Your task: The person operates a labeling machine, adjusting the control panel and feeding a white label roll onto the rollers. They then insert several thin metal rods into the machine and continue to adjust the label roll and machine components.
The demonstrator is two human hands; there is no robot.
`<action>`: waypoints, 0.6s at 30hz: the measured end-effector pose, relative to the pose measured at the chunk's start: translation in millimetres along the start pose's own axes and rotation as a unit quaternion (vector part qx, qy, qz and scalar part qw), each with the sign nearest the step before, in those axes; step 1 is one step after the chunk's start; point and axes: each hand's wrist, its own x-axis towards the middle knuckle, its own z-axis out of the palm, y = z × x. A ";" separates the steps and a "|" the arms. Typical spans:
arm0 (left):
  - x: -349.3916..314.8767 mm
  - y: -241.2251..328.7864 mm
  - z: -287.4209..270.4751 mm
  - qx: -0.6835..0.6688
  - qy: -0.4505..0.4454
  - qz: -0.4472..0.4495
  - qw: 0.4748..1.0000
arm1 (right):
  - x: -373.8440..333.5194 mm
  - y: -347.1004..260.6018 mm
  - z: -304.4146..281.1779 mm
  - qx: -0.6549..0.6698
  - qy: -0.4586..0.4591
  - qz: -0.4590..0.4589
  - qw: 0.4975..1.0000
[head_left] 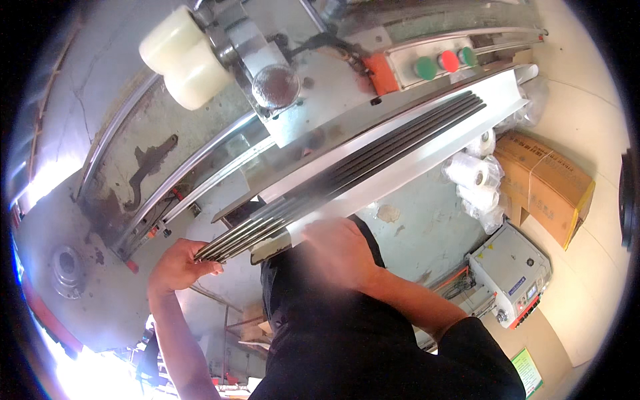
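Several long, thin dark metal rods [400, 143] lie side by side in a white angled trough [427, 160] that slopes up to the right. Their lower-left ends stick out past the trough, and my left hand [181, 265] is closed round them, thumb toward me. Close to the trough's lower edge and the rods is my right hand [340, 253], smeared by motion. Its fingers cannot be made out, nor whether they touch the trough. Under the rods' near stretch shows a dark metal edge [270, 248].
Beyond the trough stands a machine with a cream grooved roller [183, 57], metal rails [193, 157] and a panel of green and red buttons [448, 61]. To the right are plastic-wrapped white rolls [475, 173], a cardboard box [543, 180] and a grey machine box [510, 273].
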 end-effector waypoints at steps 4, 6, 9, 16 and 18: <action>16.1 -20.4 5.7 0.051 0.027 0.036 0.998 | 3.1 -10.6 -14.0 0.131 0.131 0.173 0.967; 28.6 -45.0 16.6 0.019 0.045 0.057 0.997 | 4.6 4.5 -27.9 0.170 0.159 0.210 0.949; 61.7 -86.0 32.0 0.069 0.102 0.040 0.992 | 18.4 31.0 -54.0 -0.033 0.117 0.065 0.990; 54.8 -102.6 58.4 0.091 0.306 0.071 0.945 | 52.2 45.1 -45.4 -0.077 0.011 -0.011 0.997; 46.2 -93.1 60.9 0.141 0.312 0.006 0.940 | 63.9 37.8 -28.3 -0.118 -0.041 -0.020 0.992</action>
